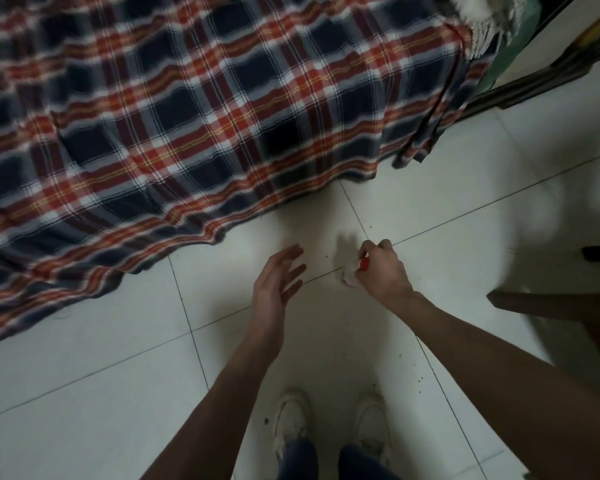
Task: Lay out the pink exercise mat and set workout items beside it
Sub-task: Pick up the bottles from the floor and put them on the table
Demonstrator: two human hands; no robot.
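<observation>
My right hand (383, 271) is closed around the top of a small clear bottle with a red cap (351, 271), held just above the white tiled floor (118, 358). The bottle is blurred and mostly hidden by my fingers. My left hand (278, 282) hovers to the left of it, palm turned inward, fingers spread, holding nothing. No pink mat is in view.
A bed draped in a red, white and navy plaid blanket (205, 98) fills the upper left and hangs to the floor. A wooden chair (568, 306) stands at the right edge. A dark wooden frame (534, 84) runs across the upper right. My white shoes (291, 420) are below.
</observation>
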